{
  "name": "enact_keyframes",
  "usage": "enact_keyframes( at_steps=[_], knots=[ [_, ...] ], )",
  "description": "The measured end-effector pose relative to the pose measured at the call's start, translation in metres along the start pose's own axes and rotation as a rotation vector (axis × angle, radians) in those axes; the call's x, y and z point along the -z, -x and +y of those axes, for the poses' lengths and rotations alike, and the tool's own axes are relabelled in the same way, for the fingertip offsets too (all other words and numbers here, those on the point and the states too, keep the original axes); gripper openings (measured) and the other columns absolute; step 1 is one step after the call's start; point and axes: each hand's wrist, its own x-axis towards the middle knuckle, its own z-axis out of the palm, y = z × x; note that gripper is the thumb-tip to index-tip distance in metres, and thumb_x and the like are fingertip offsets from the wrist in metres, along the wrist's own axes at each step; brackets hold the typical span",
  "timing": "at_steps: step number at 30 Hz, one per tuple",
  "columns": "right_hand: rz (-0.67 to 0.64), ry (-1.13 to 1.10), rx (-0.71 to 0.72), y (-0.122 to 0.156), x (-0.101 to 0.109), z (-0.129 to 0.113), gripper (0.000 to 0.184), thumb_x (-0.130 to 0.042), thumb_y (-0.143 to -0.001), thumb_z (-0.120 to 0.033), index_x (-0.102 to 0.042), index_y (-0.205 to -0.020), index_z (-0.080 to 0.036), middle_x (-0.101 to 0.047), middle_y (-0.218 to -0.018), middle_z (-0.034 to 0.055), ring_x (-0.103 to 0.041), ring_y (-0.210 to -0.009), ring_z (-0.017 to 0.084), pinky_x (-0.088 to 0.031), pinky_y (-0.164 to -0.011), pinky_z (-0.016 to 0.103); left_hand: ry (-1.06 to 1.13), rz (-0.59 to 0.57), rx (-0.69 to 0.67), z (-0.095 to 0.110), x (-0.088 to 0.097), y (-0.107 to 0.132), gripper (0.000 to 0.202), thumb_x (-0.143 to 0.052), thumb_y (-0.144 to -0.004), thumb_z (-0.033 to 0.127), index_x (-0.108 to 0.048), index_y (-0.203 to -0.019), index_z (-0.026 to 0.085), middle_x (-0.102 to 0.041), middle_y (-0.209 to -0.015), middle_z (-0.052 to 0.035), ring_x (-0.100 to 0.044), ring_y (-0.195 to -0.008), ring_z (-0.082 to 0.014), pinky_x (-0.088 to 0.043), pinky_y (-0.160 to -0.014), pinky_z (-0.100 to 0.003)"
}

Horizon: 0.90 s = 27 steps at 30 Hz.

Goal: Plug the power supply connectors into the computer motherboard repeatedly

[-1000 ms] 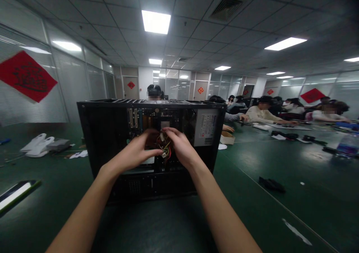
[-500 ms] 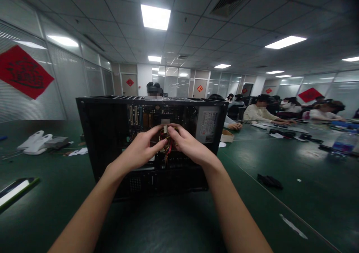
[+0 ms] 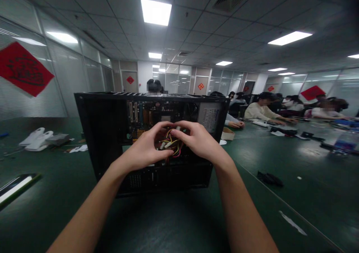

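Note:
A black computer case (image 3: 185, 176) stands in front of me with its open side facing me. Inside are a motherboard (image 3: 134, 127) and, at the upper right, a power supply (image 3: 209, 114). Yellow, red and black power cables (image 3: 176, 147) with white plugs bunch up in the middle. My left hand (image 3: 148, 146) curls around the bundle from the left, fingers above and thumb below. From the right, my right hand (image 3: 198, 139) closes thumb and fingers on the cables near a white plug. The fingertips of both hands nearly meet and are partly hidden.
On the green table (image 3: 168, 223) a phone-like object (image 3: 18, 187) lies at left, with a white plastic bag (image 3: 36, 139) behind. Right of the case are a small cardboard box (image 3: 227, 134), a black cloth-like item (image 3: 269, 179) and a bottle (image 3: 347, 141). Several people sit farther back.
My hands have spread wider around the cables, and more yellow wires and white plugs show between them. The right hand has shifted slightly right. The view has moved a little.

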Motion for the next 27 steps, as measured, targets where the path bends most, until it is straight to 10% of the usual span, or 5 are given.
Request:
enact_keyframes(
  at_steps=[15, 27],
  knots=[
    [0.194, -0.016, -0.118, -0.005, 0.004, 0.011, 0.037, -0.051, -0.093, -0.045, -0.072, -0.088, -0.016, -0.070, -0.079, 0.0047, -0.062, -0.071, 0.017, -0.041, -0.062, 0.025, 0.007, 0.026, -0.058, -0.003, -0.005, -0.003, 0.061, -0.072, -0.079, 0.023, -0.047, -0.135, 0.023, -0.061, -0.132, -0.0089, -0.062, -0.116, -0.0247, -0.050, -0.101, -0.038],
    [-0.006, -0.168, -0.138, -0.004, 0.006, 0.021, 0.042, -0.048, -0.093, -0.053, -0.068, -0.093, -0.016, -0.070, -0.090, 0.0053, -0.063, -0.084, 0.019, -0.048, -0.073, 0.028, -0.065, 0.139, -0.075, -0.008, -0.028, -0.007, 0.054, -0.070, -0.082, 0.024, -0.053, -0.134, 0.021, -0.067, -0.124, -0.0069, -0.064, -0.110, -0.0232, -0.049, -0.096, -0.033]
  ],
)
